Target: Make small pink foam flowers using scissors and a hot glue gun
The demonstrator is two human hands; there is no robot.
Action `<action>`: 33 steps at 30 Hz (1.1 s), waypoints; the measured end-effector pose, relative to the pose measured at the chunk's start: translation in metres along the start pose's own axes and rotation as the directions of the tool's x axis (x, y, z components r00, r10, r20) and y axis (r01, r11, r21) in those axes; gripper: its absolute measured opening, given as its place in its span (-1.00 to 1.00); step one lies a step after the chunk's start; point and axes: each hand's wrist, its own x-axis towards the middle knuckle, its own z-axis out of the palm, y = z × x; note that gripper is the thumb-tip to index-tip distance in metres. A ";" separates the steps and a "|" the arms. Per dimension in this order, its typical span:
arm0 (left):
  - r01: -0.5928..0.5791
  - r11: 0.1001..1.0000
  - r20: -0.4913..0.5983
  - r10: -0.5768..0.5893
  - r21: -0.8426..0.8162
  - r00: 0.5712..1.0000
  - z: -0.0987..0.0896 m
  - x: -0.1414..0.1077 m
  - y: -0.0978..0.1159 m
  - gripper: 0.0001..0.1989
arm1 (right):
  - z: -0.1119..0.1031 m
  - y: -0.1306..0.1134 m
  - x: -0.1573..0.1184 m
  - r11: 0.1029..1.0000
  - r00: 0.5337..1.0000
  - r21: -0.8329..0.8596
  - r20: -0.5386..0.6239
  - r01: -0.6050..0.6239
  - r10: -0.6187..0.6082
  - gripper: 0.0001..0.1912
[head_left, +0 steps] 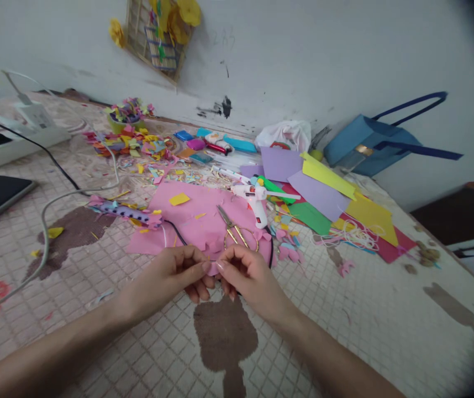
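Just below centre, I have left hand (183, 271) and right hand (248, 275) grips pinched on pink paper (213, 269) between them, scissors (231, 225) beyond, handles nearer the right.

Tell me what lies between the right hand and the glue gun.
In the head view, gold-handled scissors on a pink sheet lie between right hand and glue gun.

Pink sheet (204, 205), gold-handled scissors (233, 228), white glue gun (257, 202), blue bag (372, 145)

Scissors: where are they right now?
Head view, near the middle: the scissors lie on the pink sheet, just beyond the right hand and left of the white glue gun.
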 end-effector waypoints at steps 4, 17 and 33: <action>-0.032 0.999 -0.012 0.032 0.024 0.999 0.000 -0.001 -0.002 -0.79 | -0.001 -0.001 0.000 1.000 1.000 -0.022 0.024 -0.005 0.006 -0.84; 0.168 0.933 0.047 -0.161 -0.318 0.986 -0.001 -0.002 -0.002 -0.65 | -0.007 0.002 -0.006 0.460 0.772 -0.683 0.249 0.568 -0.585 -0.77; -0.087 0.996 -0.055 0.089 0.024 0.995 0.002 -0.004 0.002 -0.81 | -0.001 -0.006 -0.003 0.983 0.996 -0.161 0.002 0.087 -0.088 -0.87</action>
